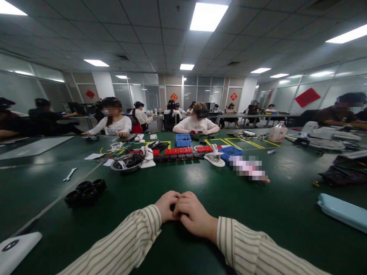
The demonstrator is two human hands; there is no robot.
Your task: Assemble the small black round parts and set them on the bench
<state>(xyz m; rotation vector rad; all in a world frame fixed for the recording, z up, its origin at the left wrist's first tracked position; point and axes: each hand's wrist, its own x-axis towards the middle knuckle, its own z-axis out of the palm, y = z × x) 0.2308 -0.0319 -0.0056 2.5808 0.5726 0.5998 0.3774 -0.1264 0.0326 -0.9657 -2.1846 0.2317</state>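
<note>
Both hands are together on the green table [137, 191], the left hand [167, 205] and the right hand [192, 213] touching, fingers curled inward and the right one partly covering the left one's fingertips. There's a dark spot in the gap between them, but honestly can't tell if that's a small object or just shadow, so no clue whether they're gripping anything. Striped sleeves run down to both wrists.

Closest loose stuff I can make out is a bunch of black round pieces [86, 193], off to the left of the left hand and a bit farther up the table, clearly apart from it. They're bunched up close together. Past those there's a wrench [70, 174] lying at an angle.

Straight ahead of the hands, well out of contact, there's a row of red blocks [178, 151] with dark ones along the near side. A metal bowl [126, 170] full of cables is left of that row, and a white clip [214, 158] is toward its right end, next to a blue bin [231, 154]. Over on the right hand's side, a light blue case [342, 212] lies near the table's right edge, nowhere near touching.
</note>
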